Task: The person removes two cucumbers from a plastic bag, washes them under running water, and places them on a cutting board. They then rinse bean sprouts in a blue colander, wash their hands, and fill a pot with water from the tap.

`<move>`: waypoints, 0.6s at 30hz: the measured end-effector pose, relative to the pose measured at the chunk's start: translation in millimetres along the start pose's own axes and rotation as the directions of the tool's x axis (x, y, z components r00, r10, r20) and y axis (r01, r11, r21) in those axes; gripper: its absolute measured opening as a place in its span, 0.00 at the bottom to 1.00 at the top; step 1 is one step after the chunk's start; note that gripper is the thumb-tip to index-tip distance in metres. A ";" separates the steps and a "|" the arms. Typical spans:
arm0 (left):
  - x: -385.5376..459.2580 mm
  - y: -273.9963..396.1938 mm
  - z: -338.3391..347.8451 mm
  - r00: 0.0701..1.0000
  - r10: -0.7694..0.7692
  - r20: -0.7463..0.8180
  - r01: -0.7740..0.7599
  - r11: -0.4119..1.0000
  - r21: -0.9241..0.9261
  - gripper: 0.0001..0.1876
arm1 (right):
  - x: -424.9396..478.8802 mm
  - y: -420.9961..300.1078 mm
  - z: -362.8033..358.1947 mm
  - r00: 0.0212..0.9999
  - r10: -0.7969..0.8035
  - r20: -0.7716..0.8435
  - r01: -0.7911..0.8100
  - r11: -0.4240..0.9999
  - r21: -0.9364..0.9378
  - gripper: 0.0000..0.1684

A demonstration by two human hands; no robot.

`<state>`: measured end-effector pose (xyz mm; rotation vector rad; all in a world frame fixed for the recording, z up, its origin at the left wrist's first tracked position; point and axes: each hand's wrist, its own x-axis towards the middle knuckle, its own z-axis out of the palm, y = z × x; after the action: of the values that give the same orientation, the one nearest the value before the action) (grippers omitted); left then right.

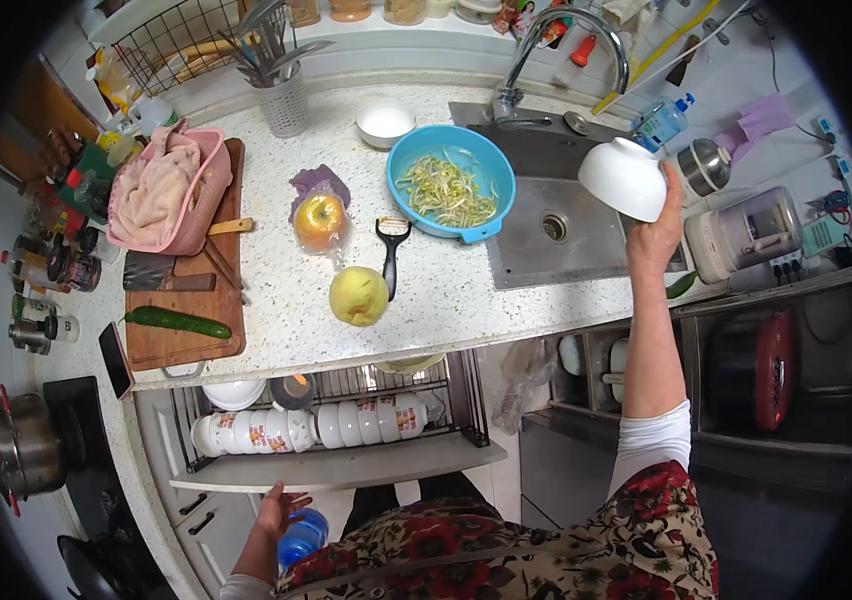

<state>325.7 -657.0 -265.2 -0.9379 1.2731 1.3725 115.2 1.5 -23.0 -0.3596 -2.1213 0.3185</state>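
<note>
My right hand [655, 236] grips a white bowl [623, 178], tipped with its foot upward, over the right part of the steel sink [527, 255]. Low at the left, my left hand [281, 511] is at the front edge of a pulled-out dish drawer [366, 463], its fingers spread. Rows of white bowls [373, 421] lie on their sides in the drawer's rack. On the counter, a blue colander or basin [504, 154] holds bean sprouts [447, 189]. Another white bowl [386, 121] stands behind it. A black-handled peeler [391, 251] lies near a yellow-green fruit [359, 296] and a wrapped apple [319, 221].
A wooden cutting board [152, 356] bears a cleaver [148, 271], a cucumber [178, 322] and a pink basket [200, 241] with cloth. A phone [116, 360] overhangs the counter edge. The faucet [519, 71] arches behind the sink; a soap bottle [664, 124] stands to its right.
</note>
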 end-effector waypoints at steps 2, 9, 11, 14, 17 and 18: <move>3.0 0.9 -1.7 1.000 0.005 0.007 -0.005 1.000 0.006 0.39 | 1.8 7.8 0.8 1.000 0.017 0.000 -0.017 0.999 0.037 0.30; 5.6 -2.1 4.0 0.998 -0.020 -0.059 0.018 0.999 -0.038 0.40 | -18.5 33.7 -5.1 0.866 0.432 0.252 -0.481 0.581 0.656 0.23; 13.7 -11.2 -7.7 0.999 -0.026 -0.024 0.025 0.999 -0.035 0.41 | -48.6 30.0 -22.9 0.746 0.398 0.534 -0.656 0.577 0.486 0.18; 18.4 -13.3 -7.4 0.998 -0.043 -0.035 0.041 0.998 -0.043 0.42 | -112.7 13.4 -50.0 0.543 0.344 0.766 -0.749 0.610 0.257 0.17; 28.0 -23.4 -21.1 0.999 -0.029 -0.040 0.027 0.999 -0.046 0.35 | -174.8 -32.7 -70.8 0.111 0.207 0.972 -0.889 0.459 0.004 0.21; 21.0 -13.2 -10.8 0.997 -0.037 -0.065 0.035 0.999 -0.035 0.35 | -201.7 -40.2 -75.4 0.043 0.233 0.972 -0.880 0.469 -0.073 0.23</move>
<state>333.5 -665.0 -289.8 -1.0316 1.2794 1.3486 279.3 -104.3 -122.4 -0.8991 -2.5738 2.1947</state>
